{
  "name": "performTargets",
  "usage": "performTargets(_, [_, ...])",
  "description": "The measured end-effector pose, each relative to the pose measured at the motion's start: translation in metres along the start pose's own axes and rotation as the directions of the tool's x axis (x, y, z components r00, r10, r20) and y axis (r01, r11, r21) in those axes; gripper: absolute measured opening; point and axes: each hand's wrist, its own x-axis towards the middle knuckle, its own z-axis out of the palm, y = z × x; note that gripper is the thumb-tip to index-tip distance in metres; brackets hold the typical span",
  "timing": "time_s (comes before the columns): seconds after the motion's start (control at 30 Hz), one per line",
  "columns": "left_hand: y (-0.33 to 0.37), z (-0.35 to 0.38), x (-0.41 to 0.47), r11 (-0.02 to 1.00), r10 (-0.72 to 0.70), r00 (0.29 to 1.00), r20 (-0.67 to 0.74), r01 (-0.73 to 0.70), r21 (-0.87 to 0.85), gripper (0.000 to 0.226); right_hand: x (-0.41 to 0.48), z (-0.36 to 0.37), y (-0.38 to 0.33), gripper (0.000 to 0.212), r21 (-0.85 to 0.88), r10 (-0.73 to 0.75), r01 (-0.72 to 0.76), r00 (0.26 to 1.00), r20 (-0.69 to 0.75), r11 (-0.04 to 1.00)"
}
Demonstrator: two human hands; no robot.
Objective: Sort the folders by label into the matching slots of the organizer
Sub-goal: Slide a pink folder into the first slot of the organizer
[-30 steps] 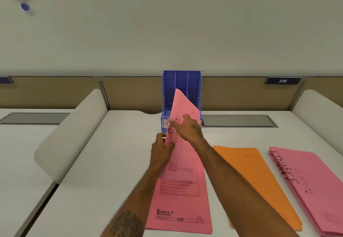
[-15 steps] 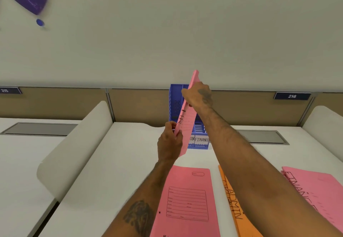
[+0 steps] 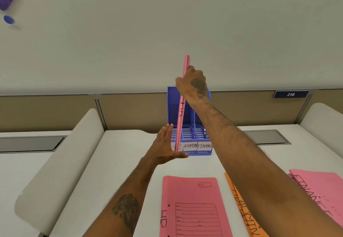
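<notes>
A blue three-slot organizer (image 3: pixel 187 134) stands at the back of the desk, its front labelled HR, ADMIN and FINANCE. I hold a pink folder (image 3: pixel 181 110) upright and edge-on over its leftmost slot. My right hand (image 3: pixel 194 84) grips the folder near its top. My left hand (image 3: pixel 166 144) lies flat with straight fingers against the folder's lower left side. On the desk in front lie a pink HR folder (image 3: pixel 193 207), an orange ADMIN folder (image 3: pixel 245 218) and a pink FINANCE folder (image 3: pixel 319 190).
White curved dividers (image 3: pixel 61 159) flank the desk on the left and at the far right. A tan partition with a blue "216" plate (image 3: pixel 290 94) runs behind the organizer. Grey recessed panels (image 3: pixel 263 137) sit in the desk on either side.
The pink folder has turned fully upright and edge-on at the organizer's left slot. My left hand has let go of its edge and now lies flat against its side.
</notes>
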Motion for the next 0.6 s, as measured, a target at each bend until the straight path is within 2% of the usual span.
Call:
performTargets(0.07, [-0.011, 0.0, 0.008, 0.985, -0.067, 0.993, 0.1, 0.049, 0.168, 0.133, 0.005, 0.008, 0.002, 0.036, 0.001, -0.021, 0.021, 1.0, -0.018, 1.0])
performTargets(0.17, [-0.024, 0.0, 0.022, 0.955, -0.118, 0.981, 0.153, 0.07, 0.289, 0.128, 0.013, 0.025, 0.007, 0.039, 0.024, -0.062, 0.063, 0.998, -0.029, 0.998])
performTargets(0.3, [-0.044, 0.013, 0.046, 0.95, -0.142, 0.968, 0.207, 0.075, 0.304, 0.124, 0.025, 0.051, 0.018, 0.038, 0.049, -0.126, 0.128, 0.991, -0.05, 0.991])
performTargets(0.6, [-0.087, 0.059, 0.089, 0.944, -0.199, 0.927, 0.318, 0.093, 0.318, 0.126, 0.044, 0.109, 0.052, 0.035, 0.093, -0.167, 0.173, 0.984, -0.061, 0.981])
